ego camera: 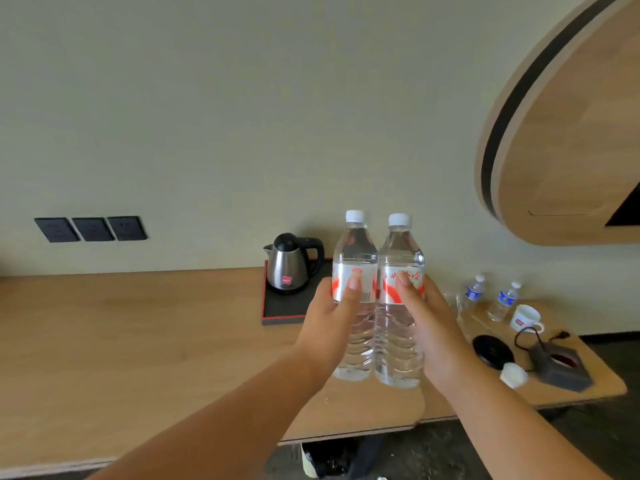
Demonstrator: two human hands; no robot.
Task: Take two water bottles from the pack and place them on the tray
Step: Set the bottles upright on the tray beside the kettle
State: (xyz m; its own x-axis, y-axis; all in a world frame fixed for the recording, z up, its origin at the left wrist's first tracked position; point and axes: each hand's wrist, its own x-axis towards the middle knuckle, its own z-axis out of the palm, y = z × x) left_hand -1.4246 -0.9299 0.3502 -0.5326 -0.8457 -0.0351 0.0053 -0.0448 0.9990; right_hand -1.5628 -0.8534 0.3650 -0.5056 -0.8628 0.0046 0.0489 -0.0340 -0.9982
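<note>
Two clear water bottles with white caps and red-and-white labels stand upright side by side in the air above the wooden counter. My left hand (332, 313) grips the left bottle (355, 251) around its middle. My right hand (424, 317) grips the right bottle (400, 254) the same way, and the two bottles touch each other. Behind them lies the black tray (277, 311) with a red rim, its right part hidden by the bottles and my left hand. The pack is not in view.
A steel kettle (292, 263) stands on the tray's back left. To the right on the counter (121, 341) are two small blue-labelled bottles (472, 294), a white mug (524, 317), a black round lid (491, 351) and a grey box (561, 367). A wooden cabinet (571, 133) hangs at the upper right.
</note>
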